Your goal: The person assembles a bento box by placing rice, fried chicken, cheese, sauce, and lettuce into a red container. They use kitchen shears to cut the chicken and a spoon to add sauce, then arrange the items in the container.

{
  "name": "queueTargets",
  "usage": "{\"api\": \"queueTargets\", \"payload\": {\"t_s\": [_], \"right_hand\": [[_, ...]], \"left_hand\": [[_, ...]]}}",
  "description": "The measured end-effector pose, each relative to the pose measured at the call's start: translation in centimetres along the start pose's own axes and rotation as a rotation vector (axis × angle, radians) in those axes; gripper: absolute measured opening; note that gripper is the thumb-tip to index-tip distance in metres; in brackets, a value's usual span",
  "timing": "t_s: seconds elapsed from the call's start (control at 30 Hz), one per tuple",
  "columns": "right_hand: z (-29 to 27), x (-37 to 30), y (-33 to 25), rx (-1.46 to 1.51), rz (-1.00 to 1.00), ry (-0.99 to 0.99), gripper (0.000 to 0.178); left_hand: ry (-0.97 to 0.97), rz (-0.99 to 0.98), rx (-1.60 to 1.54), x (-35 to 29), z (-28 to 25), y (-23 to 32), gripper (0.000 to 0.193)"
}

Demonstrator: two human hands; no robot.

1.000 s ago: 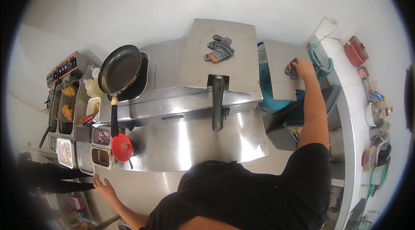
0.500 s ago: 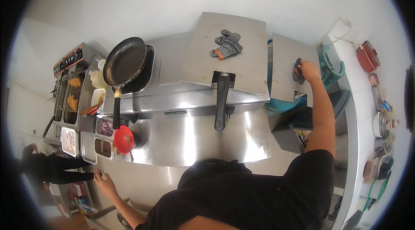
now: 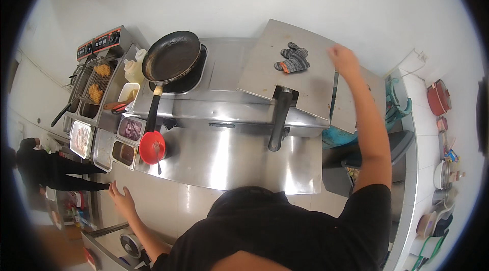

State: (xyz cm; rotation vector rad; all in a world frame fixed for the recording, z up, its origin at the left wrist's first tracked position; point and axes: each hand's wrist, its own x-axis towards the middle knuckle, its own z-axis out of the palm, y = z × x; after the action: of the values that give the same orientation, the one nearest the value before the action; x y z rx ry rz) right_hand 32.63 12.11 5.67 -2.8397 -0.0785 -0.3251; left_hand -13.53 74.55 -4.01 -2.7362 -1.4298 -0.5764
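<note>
My right hand (image 3: 345,60) is over the line between two flat steel covers, its fingers curled in. Whatever it may hold is hidden. To its left, a grey knitted work glove (image 3: 294,59) with an orange cuff lies bunched on the larger cover (image 3: 260,70). The smaller cover (image 3: 377,85) sits to the right, partly behind my forearm. My left hand (image 3: 122,200) hangs low at the left with fingers apart, holding nothing, below a tray of dark sauce (image 3: 124,154).
A frying pan (image 3: 172,56) stands on the steel counter, its handle over a red bowl (image 3: 152,147). Left of it is a fryer (image 3: 84,87) with breaded food (image 3: 95,92) in a basket. A black handle (image 3: 280,120) juts forward. Another person (image 3: 51,169) stands far left.
My right hand has lifted off the smaller cover and moved left and away from me. The glove it touched there no longer shows on that cover. My left hand's fingers have spread.
</note>
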Motion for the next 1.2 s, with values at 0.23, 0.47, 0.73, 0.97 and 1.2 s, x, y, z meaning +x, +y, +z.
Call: {"api": "queueTargets", "payload": {"t_s": [0.23,0.47,0.73,0.97,1.2], "right_hand": [[5.3,2.6,-11.4,-0.209,0.021,-0.293,0.036],[6.8,2.8,-10.7,-0.120,0.157,-0.251,0.029],[2.3,1.2,-6.5,-0.133,0.046,0.070,0.030],[-3.8,-2.9,5.8,-0.146,-0.022,0.100,0.027],[-1.1,-7.2,16.0,-0.080,0.013,0.091,0.023]], "left_hand": [[0.040,0.088,-0.206,1.1,2.2,-3.6,0.044],[-0.002,-0.074,-0.299,0.2,2.4,-11.4,0.042],[0.131,0.056,-0.119,5.6,1.8,-14.1,0.042],[0.190,0.145,-0.230,6.0,0.2,-7.2,0.038],[0.327,0.366,-0.290,2.1,-1.7,3.2,0.034]]}}
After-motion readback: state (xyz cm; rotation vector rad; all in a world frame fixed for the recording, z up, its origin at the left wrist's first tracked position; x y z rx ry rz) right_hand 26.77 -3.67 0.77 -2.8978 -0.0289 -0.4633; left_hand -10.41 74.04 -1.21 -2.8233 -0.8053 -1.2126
